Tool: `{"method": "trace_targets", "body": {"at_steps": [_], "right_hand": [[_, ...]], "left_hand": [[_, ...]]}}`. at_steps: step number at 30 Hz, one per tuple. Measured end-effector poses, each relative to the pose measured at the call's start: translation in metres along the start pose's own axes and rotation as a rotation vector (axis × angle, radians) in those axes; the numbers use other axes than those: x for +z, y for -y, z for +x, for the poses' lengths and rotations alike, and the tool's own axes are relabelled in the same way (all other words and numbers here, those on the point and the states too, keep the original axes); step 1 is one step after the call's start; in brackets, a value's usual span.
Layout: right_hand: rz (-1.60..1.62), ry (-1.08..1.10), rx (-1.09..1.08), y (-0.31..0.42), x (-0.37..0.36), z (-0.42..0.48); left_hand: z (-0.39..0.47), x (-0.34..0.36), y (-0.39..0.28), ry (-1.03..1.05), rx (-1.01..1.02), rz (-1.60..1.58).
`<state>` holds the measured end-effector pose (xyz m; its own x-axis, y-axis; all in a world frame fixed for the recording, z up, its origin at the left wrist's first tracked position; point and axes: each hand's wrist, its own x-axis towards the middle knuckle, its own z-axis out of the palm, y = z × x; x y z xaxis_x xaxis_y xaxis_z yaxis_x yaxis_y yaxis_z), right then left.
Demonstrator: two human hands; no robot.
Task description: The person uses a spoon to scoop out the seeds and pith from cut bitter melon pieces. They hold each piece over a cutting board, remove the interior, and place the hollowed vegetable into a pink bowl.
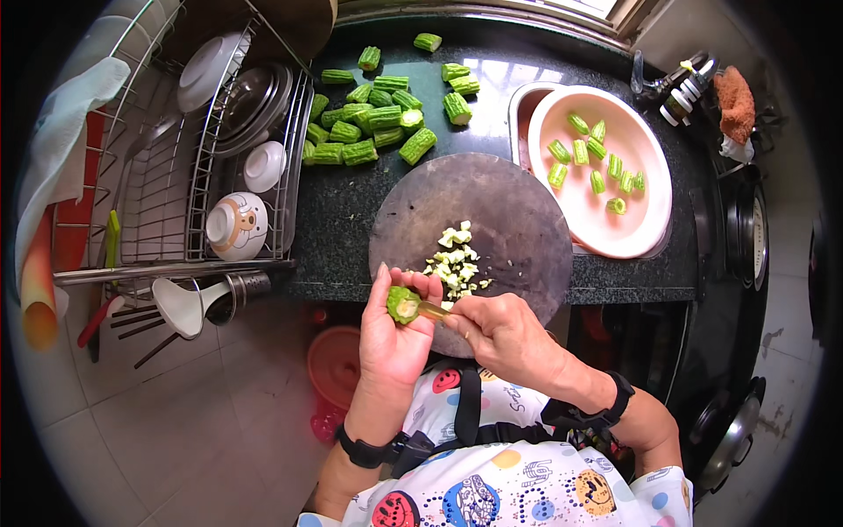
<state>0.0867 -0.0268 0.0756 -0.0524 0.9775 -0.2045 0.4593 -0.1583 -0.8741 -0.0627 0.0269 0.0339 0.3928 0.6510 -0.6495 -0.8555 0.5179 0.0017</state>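
Note:
My left hand (395,342) holds a short cut piece of green bitter melon (402,305), its pale cut end facing right. A small gold-coloured utensil (432,311), probably a spoon, is pinched in my right hand (510,332). Its tip meets the pale core of the piece; the rest of it is hidden by my fingers. Both hands are over the near edge of a round dark chopping board (421,197). Small pale bits of pulp (454,263) lie scattered on the board.
Many bitter melon pieces (369,118) are heaped on the dark stone counter (336,217). A pink basin (649,224) with several hollowed pieces sits over the sink at right, near a faucet (665,82). At left stands a wire dish rack (197,165) with bowls.

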Motion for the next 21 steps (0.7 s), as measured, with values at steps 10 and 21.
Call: {"method": "trace_targets", "body": {"at_steps": [10,21], "right_hand": [[0.157,0.099,0.112,0.002,-0.006,-0.001],[0.431,0.092,0.326,-0.013,0.017,0.013]], "left_hand": [[-0.009,0.002,0.009,0.05,0.051,0.108],[-0.003,-0.003,0.028,0.1,0.182,0.526]]}}
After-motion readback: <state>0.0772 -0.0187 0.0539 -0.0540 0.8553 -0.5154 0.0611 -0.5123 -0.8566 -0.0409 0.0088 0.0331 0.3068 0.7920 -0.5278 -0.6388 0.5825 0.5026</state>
